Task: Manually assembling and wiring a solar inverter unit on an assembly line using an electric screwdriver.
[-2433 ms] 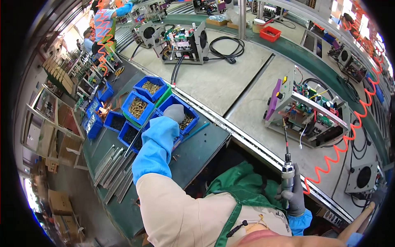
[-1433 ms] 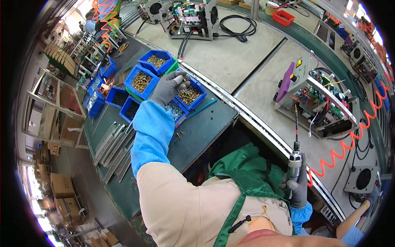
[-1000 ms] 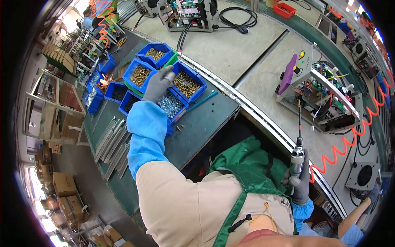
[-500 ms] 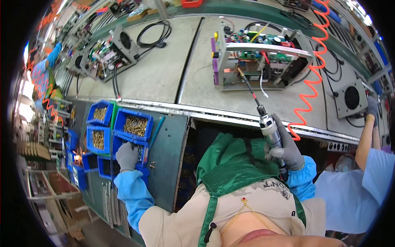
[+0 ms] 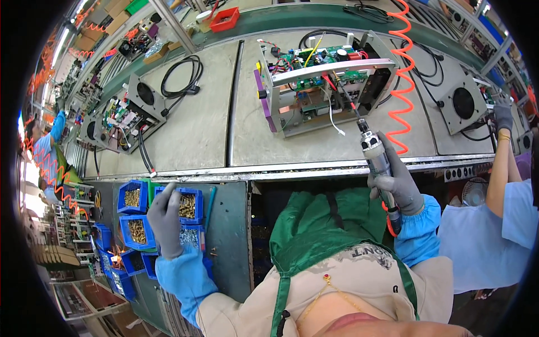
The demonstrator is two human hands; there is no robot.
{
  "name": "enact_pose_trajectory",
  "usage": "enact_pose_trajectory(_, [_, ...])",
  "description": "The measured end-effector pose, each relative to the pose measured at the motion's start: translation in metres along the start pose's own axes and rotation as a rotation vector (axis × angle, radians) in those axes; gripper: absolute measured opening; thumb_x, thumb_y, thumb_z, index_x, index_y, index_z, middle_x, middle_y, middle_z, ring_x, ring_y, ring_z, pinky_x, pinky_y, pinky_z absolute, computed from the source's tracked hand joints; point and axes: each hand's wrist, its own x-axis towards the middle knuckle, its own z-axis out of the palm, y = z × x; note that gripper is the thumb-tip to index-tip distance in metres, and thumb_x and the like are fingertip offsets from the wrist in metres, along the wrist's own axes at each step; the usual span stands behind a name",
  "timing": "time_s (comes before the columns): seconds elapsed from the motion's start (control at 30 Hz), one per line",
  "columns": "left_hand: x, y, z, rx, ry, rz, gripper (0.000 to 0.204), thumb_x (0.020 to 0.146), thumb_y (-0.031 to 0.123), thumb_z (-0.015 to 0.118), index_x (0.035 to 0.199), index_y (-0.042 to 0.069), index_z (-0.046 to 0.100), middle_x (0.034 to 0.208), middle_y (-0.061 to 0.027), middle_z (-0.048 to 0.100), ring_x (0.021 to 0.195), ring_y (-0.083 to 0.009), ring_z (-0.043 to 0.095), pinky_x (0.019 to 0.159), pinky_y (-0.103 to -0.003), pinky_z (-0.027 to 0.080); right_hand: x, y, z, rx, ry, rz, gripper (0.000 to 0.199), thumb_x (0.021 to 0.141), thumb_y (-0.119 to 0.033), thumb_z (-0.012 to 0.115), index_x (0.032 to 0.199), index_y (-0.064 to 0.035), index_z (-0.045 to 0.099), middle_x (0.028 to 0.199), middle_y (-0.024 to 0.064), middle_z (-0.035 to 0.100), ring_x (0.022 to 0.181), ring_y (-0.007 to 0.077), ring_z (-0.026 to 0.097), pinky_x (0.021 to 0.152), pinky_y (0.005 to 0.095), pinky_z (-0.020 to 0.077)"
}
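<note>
My right hand (image 5: 403,188), in a grey glove, is wrapped round a silver power screwdriver (image 5: 375,150). Its long thin bit points up and away, in front of the open side of a metal-framed electronic unit (image 5: 331,70) with green circuit boards and loose wires. Whether the bit's tip touches the unit, I cannot tell. Over the blue bins my gloved left hand (image 5: 164,222) is raised, its fingertips drawn together; anything pinched there is too small to make out. Beside it are a bin of brass-coloured fasteners (image 5: 188,206) and a bin of small silver parts (image 5: 191,237).
An orange coiled hose (image 5: 401,106) hangs right of the unit. Another unit with a black cable (image 5: 132,109) stands on the left of the bench. At right, a co-worker's gloved hand (image 5: 503,118) is at a further fan-fitted unit (image 5: 465,104). A red tray (image 5: 224,19) lies at the back.
My left hand has lifted out of the bin of silver parts. The screwdriver's bit has shifted from the unit's left part toward its right. The whole view has turned slightly.
</note>
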Motion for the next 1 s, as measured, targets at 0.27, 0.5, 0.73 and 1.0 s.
enact_pose_trajectory(0.27, [0.066, 0.141, 0.158, -0.504, -0.58, 0.805, 0.022, 0.091, 0.011, 0.058, 0.11, 0.003, 0.065, 0.083, -0.0109, 0.067, 0.072, -0.022, 0.064, 0.066, -0.032, 0.049, -0.022, -0.036, 0.017, 0.063, 0.052, 0.113, 0.09, 0.072, -0.016, 0.061, 0.152, -0.0179, 0.021, 0.083, 0.0133, 0.059, 0.057, 0.0159, 0.057, 0.054, 0.0292, 0.0517])
enact_pose_trajectory(0.5, [0.126, 0.212, 0.251, 0.247, -0.534, 1.034, 0.023, 0.098, 0.024, 0.045, 0.111, 0.008, 0.057, 0.096, -0.0207, 0.063, 0.088, -0.0406, 0.06, 0.079, -0.045, 0.048, -0.035, -0.031, 0.018, 0.609, -0.103, 0.132, 0.081, 0.085, -0.04, 0.066, 0.151, -0.0245, 0.023, 0.088, 0.0149, 0.063, 0.058, 0.019, 0.065, 0.049, 0.0317, 0.0555])
enact_pose_trajectory(0.73, [0.145, 0.206, 0.263, 0.202, -0.719, 0.997, 0.024, 0.098, 0.024, 0.046, 0.111, 0.008, 0.056, 0.097, -0.0205, 0.063, 0.091, -0.04, 0.061, 0.081, -0.044, 0.047, -0.036, -0.05, 0.036, 0.128, 0.021, 0.115, 0.072, 0.089, -0.025, 0.055, 0.152, -0.0288, 0.019, 0.09, 0.0142, 0.064, 0.06, 0.0188, 0.066, 0.053, 0.0334, 0.0571])
enact_pose_trajectory(1.0, [0.156, 0.195, 0.254, 0.011, -0.808, 0.924, 0.025, 0.098, 0.026, 0.045, 0.114, 0.01, 0.056, 0.099, -0.0214, 0.065, 0.093, -0.0404, 0.062, 0.081, -0.046, 0.048, -0.035, -0.071, 0.061, 0.024, 0.1, 0.169, 0.08, 0.08, -0.019, 0.056, 0.152, -0.0278, 0.023, 0.081, 0.01, 0.057, 0.052, 0.0168, 0.058, 0.048, 0.0305, 0.0508])
